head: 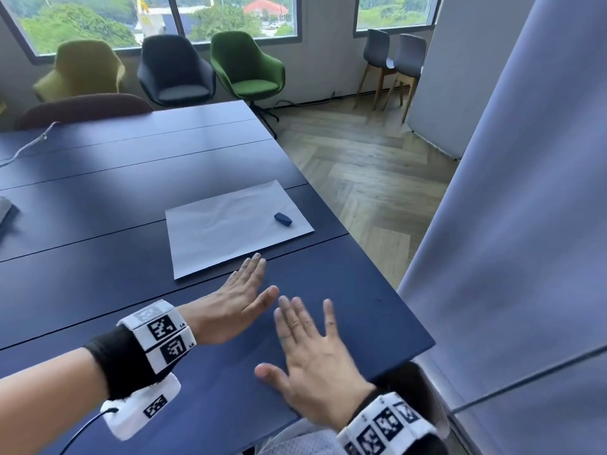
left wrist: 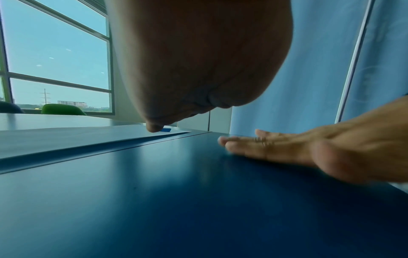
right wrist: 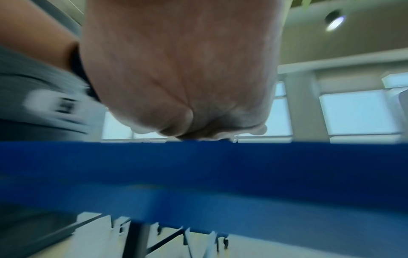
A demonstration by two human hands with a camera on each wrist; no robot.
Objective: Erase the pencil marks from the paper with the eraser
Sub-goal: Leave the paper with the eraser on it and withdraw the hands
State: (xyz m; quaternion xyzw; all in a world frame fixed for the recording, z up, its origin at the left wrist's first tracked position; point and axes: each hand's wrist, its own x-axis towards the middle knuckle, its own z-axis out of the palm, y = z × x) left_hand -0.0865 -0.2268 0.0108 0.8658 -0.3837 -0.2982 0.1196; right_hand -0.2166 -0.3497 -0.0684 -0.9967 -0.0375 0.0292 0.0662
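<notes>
A white sheet of paper (head: 230, 224) lies on the dark blue table (head: 98, 208); I cannot make out any pencil marks on it. A small dark blue eraser (head: 283, 219) rests on the sheet near its right corner, and shows as a blue sliver (left wrist: 166, 129) in the left wrist view. My left hand (head: 243, 290) lies flat with straight fingers, fingertips at the paper's near edge. My right hand (head: 308, 343) is spread flat on the table, nearer to me, holding nothing. The right hand (left wrist: 287, 148) also appears in the left wrist view. The right wrist view is blurred.
The table's right edge (head: 377, 274) runs close to both hands, with wooden floor beyond. A grey partition (head: 509, 224) stands at the right. Several chairs (head: 246, 67) line the window wall. A cable (head: 26, 146) lies at the far left of the table.
</notes>
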